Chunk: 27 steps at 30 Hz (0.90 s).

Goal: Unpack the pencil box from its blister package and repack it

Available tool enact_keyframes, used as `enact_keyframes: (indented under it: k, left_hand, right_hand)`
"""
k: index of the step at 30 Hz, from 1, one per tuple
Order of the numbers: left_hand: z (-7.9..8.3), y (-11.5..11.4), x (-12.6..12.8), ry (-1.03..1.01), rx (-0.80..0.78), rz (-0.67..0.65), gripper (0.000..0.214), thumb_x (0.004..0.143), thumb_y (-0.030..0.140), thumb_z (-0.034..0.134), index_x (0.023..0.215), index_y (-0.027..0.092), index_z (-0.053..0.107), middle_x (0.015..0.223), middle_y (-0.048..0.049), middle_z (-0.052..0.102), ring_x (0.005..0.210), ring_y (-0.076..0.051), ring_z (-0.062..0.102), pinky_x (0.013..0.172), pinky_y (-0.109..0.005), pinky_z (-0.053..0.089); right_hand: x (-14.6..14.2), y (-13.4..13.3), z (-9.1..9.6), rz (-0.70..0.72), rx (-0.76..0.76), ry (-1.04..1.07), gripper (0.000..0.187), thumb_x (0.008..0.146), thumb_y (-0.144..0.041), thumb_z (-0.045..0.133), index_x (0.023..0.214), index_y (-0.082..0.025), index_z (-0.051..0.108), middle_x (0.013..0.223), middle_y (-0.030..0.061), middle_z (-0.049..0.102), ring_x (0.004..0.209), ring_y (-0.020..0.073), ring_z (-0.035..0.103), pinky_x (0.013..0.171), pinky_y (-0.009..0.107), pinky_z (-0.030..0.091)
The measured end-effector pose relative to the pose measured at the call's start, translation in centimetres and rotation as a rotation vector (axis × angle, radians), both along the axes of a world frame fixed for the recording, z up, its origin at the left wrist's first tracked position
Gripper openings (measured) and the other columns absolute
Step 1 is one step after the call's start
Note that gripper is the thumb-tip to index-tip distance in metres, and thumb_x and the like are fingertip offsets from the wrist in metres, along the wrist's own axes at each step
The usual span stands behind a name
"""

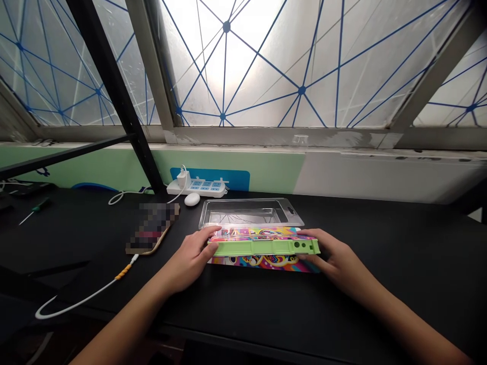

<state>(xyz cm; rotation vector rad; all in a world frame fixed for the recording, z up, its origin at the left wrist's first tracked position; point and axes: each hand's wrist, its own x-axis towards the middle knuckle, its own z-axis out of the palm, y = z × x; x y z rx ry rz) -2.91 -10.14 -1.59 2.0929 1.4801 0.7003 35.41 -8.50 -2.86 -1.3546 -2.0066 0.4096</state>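
- Centre-frame on the desk (pixel 384 243), a lime-green plastic case (pixel 264 247) is resting on a colourful printed card (pixel 232 261), just beside a clear blister tray (pixel 243 213).
- Left hand (pixel 188 257) is gripping the case's left end, fingers curled over it.
- Right hand (pixel 335 261) is clasping its right end.

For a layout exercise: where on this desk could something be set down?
Bare desk lies right of the clear tray and right hand, and left of the blurred object, above the cable. Crowded: around the green case and left hand.
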Motion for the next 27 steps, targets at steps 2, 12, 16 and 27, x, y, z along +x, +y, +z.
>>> enact_keyframes:
  k: [2,12,16,27]
  left_hand:
    - [0.0,-0.1,0.0,0.006,0.044,-0.041,0.060,0.104,0.065,0.031,0.138,0.026,0.060,0.137,-0.0114,0.066,0.129,-0.034,0.059,0.106,-0.050,0.048]
    - [0.1,0.3,0.7,0.093,0.095,-0.082,0.044,0.105,0.057,0.044,0.105,0.022,0.071,0.106,-0.0083,0.071,0.099,-0.027,0.065,0.092,-0.041,0.053]
    - [-0.5,0.5,0.5,0.124,0.120,-0.086,0.045,0.106,0.054,0.042,0.126,0.022,0.066,0.131,-0.0125,0.065,0.117,-0.030,0.061,0.103,-0.048,0.048]
    - [-0.5,0.0,0.0,0.144,0.025,-0.105,0.089,0.082,0.059,0.078,0.153,0.016,0.046,0.154,-0.0196,0.051,0.137,-0.040,0.049,0.116,-0.057,0.039]
  right_hand:
    - [0.0,-0.1,0.2,-0.003,-0.030,0.013,0.038,0.089,-0.055,0.070,0.113,-0.026,0.072,0.110,0.0082,0.078,0.096,0.0297,0.074,0.078,0.040,0.061]
    - [-0.7,-0.2,1.0,-0.097,-0.264,-0.027,0.053,0.092,-0.071,0.051,0.069,-0.024,0.064,0.070,0.0030,0.071,0.064,0.0241,0.064,0.055,0.033,0.046]
    - [-0.8,0.2,0.8,-0.154,-0.180,-0.141,0.057,0.093,-0.072,0.048,0.060,-0.025,0.047,0.058,0.0005,0.057,0.053,0.0190,0.053,0.049,0.031,0.037]
    - [-1.2,-0.1,0.5,-0.152,0.382,-0.460,0.033,0.104,-0.045,0.044,0.092,-0.021,0.064,0.090,0.0059,0.070,0.075,0.0234,0.066,0.079,0.043,0.044]
